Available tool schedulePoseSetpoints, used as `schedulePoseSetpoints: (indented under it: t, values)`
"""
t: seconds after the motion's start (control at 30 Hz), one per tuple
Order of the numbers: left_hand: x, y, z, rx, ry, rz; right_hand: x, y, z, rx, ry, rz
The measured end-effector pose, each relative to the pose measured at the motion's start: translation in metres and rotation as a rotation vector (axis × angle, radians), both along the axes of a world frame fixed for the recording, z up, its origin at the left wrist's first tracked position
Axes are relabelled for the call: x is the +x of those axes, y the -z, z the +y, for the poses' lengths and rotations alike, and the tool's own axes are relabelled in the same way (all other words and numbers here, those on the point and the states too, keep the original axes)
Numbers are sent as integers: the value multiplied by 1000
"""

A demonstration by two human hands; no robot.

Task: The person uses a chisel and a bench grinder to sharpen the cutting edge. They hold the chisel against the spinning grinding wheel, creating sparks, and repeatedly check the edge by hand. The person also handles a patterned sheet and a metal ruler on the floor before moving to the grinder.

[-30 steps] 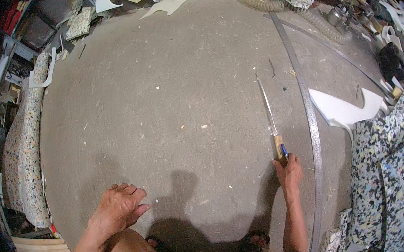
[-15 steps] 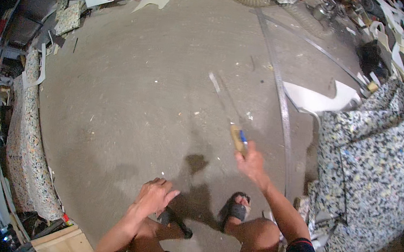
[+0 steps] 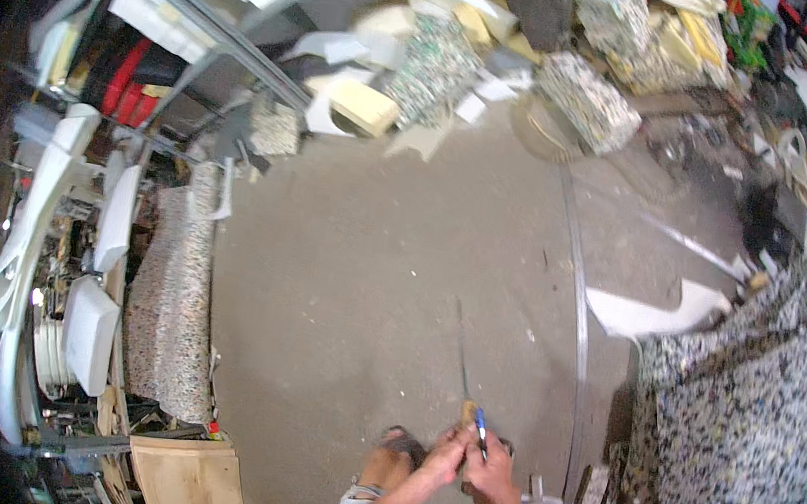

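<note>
In the head view a long thin-bladed knife (image 3: 463,360) with a wooden handle points forward, away from my body, above the floor. My right hand (image 3: 488,467) is closed on the handle, along with a blue pen-like item (image 3: 480,421). My left hand (image 3: 447,454) is closed at the lower part of the handle, beside or touching my right hand. Its fingers are partly hidden, so I cannot make out exactly what they grip. A long metal rule (image 3: 578,304) lies on the floor to the right, beside a white cut foam piece (image 3: 658,314).
Speckled foam sheets (image 3: 746,415) are piled at the right, and a foam roll (image 3: 193,287) lies at the left. Shelving (image 3: 237,50) with white pieces runs along the left side. Foam scraps (image 3: 435,75) and a coiled hose (image 3: 548,139) line the back. A wooden board (image 3: 179,476) sits at lower left.
My view has lifted to take in more of the back and left. My right hand has moved inward with the knife and blue item, and my left hand has joined it at the handle.
</note>
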State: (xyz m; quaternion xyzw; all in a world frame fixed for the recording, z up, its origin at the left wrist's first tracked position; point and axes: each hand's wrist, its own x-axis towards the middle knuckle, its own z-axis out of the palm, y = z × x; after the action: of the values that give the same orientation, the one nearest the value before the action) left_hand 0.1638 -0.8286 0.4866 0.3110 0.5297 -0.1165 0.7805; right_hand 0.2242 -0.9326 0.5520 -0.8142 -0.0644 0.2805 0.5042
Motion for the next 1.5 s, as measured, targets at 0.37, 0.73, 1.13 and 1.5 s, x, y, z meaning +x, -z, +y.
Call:
schedulePoseSetpoints:
  t: [0.37,0.73,1.13,1.5]
  values:
    - [127,-63,-10,-275,-133,15,119,-20,-17,47,128,174]
    - [326,-114,9,459,647,-201,252,-19,-20,265,341,367]
    - [564,-65,11,796,541,-49,546,-53,-182,237,838,581]
    - [744,-24,-109,812,961,213,857,23,-476,-537,872,518]
